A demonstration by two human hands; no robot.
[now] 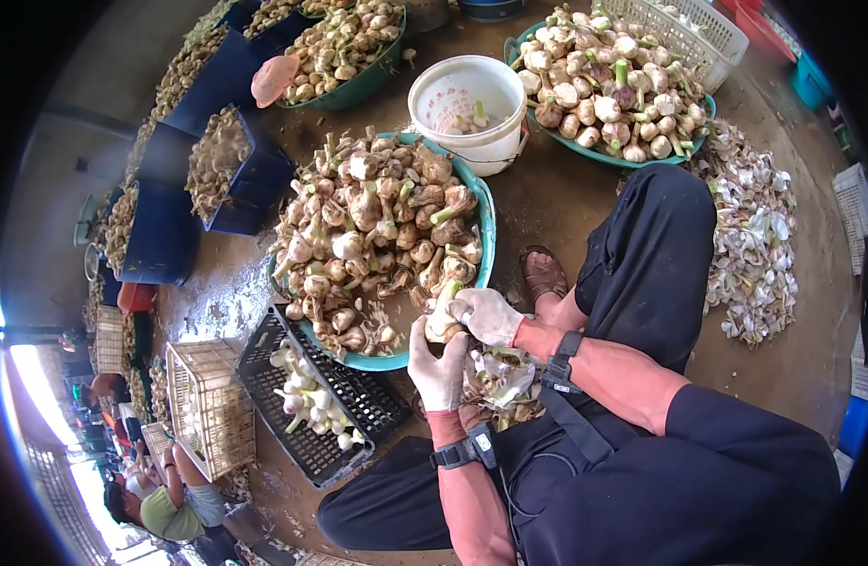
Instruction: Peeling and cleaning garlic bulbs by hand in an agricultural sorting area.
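Note:
My left hand, in a whitish knit glove, grips a garlic bulb with a thick pale green stem from below. My right hand, gloved alike, pinches the same bulb at its side; its fingertips are partly hidden. The bulb is over the near rim of a turquoise basin heaped with unpeeled, brownish garlic. Beside the basin, a tilted black plastic crate holds cleaner white bulbs. Loose garlic skins lie beneath my hands, between my legs.
A white bucket with a few pieces stands beyond the basin. Another heaped basin stands at upper right, near a skin pile. Blue bins and a cream crate are at left; a person sits at lower left.

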